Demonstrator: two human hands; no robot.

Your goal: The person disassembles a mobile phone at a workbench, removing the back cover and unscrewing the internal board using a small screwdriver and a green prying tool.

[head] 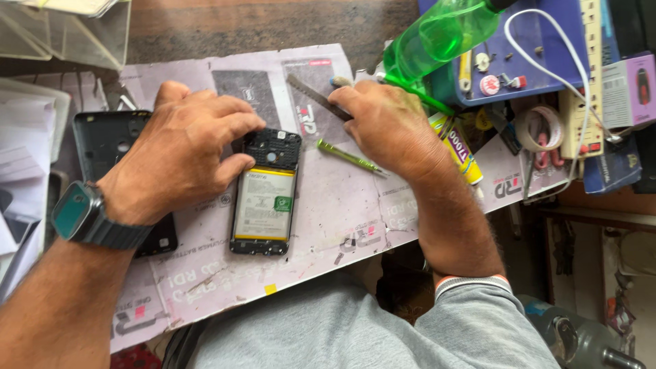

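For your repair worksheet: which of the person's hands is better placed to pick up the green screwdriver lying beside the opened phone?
Probably the right hand: the green screwdriver lies just beside it, while the left hand rests on the opened phone.

One view only, from a camera worn on the person's head. It looks steeply down over the chest and lap onto the tabletop (pixel 205 273), close enough that both forearms fill the lower frame. The near edge of the tabletop runs slanted across the picture, lower at the left. The phone (pixel 265 195) lies near the centre; the far clutter is cut off at the top and right.
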